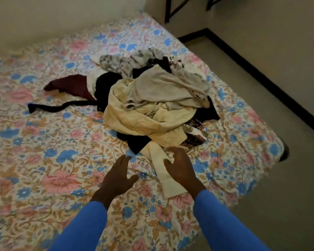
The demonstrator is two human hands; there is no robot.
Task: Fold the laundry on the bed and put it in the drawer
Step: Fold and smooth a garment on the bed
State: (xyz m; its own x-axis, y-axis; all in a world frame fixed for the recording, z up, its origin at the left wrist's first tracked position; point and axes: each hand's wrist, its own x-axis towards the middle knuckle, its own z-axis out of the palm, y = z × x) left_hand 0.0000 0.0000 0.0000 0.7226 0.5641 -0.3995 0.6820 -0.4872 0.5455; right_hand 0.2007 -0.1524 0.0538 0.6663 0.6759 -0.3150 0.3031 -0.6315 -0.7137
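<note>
Here, head view: the laundry pile [156, 98] lies heaped and unfolded mid-bed on the floral sheet [43, 160]. A cream sleeve [168, 185] trails out of it. The left hand [116, 176] and right hand [179, 169] are spread and hold nothing; the right is over the sleeve, contact unclear. The cloth looks soft, light and tangled, so best to pinch at the cuff.

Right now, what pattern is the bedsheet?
Bedsheet: pink and blue flowers on cream; shows best in the head view.

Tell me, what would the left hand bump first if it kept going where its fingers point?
The left hand would probably meet the black cloth at the crumpled laundry pile's near edge; depth is unclear.
</note>
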